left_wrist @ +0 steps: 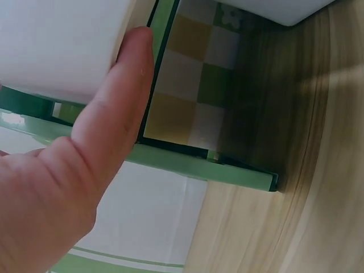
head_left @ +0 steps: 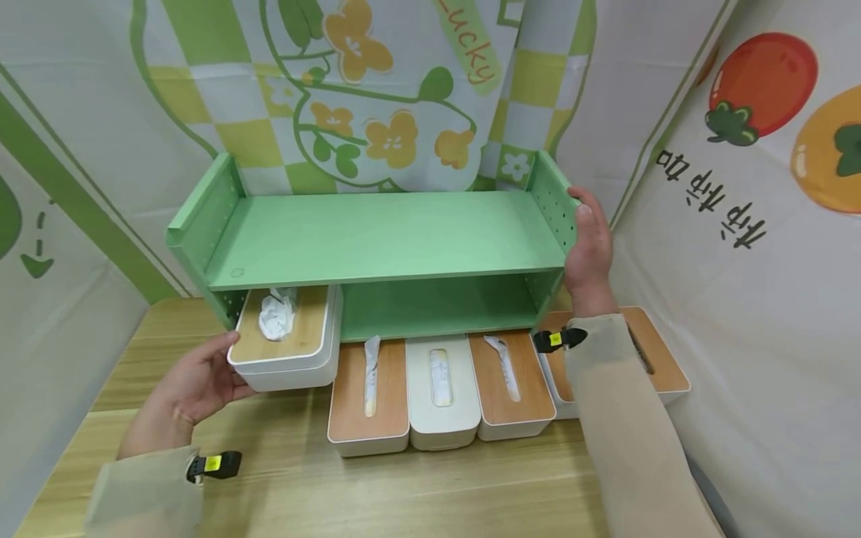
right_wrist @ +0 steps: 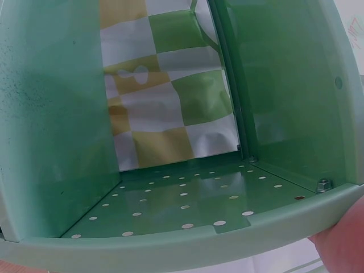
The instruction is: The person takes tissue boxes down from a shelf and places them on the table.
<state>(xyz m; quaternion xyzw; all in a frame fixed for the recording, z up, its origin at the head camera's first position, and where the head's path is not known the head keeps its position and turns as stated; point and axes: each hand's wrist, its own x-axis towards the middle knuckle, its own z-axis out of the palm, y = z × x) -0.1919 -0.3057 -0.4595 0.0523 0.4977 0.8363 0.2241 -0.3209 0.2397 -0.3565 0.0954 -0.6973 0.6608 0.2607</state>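
A white tissue box with a wood-look lid (head_left: 309, 320) and a crumpled tissue on top sits partly inside the left end of the green shelf's lower tier, its front jutting out. My left hand (head_left: 205, 377) holds this box at its front left corner; in the left wrist view the thumb (left_wrist: 122, 94) lies along its white side. The two-tier green shelf (head_left: 390, 232) stands at the back. My right hand (head_left: 590, 246) grips its perforated right side panel (head_left: 554, 205), fingers over the edge. The right wrist view looks into the shelf's lower compartment (right_wrist: 182, 199).
Before the shelf, a wood-topped tissue box (head_left: 350, 373), a cream box (head_left: 424, 418) and another wood-topped box (head_left: 487, 381) stand side by side on the wooden table (head_left: 303, 486). Further right, wood-topped boxes (head_left: 655, 344) are partly behind my right sleeve. Printed cloth (head_left: 222, 90) hangs behind.
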